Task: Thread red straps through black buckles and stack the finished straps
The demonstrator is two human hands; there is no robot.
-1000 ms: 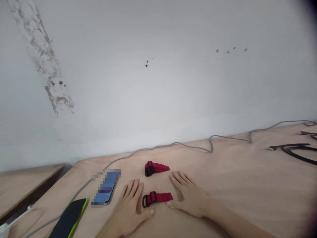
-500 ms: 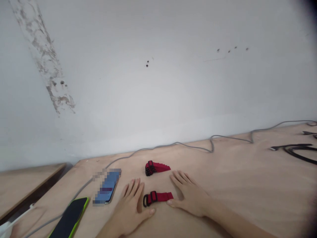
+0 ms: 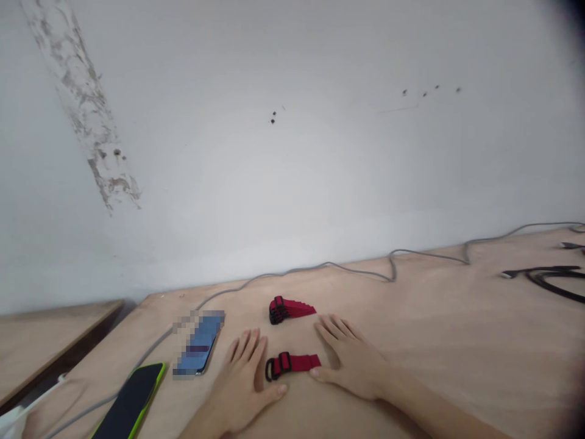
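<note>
Palm down on the wooden table (image 3: 457,341), my left hand (image 3: 244,378) lies open with its fingers stretched out. My right hand (image 3: 350,360) rests flat in the same way, its thumb tip at the right end of a red strap (image 3: 301,363) with a black buckle. This strap lies between the two hands, its buckled end near my left hand. Farther back, a stack of several similar red straps (image 3: 295,308) with black buckles sits just beyond my fingertips. Neither hand grips anything.
Left of my left hand lie a phone (image 3: 201,344) with a blurred screen and a dark phone in a green case (image 3: 130,399). A grey cable (image 3: 292,269) runs along the wall (image 3: 320,183). Black cables (image 3: 548,283) are coiled at the far right.
Everything has shifted very slightly to the right in the view. Both hands and the straps keep their places on the table.
</note>
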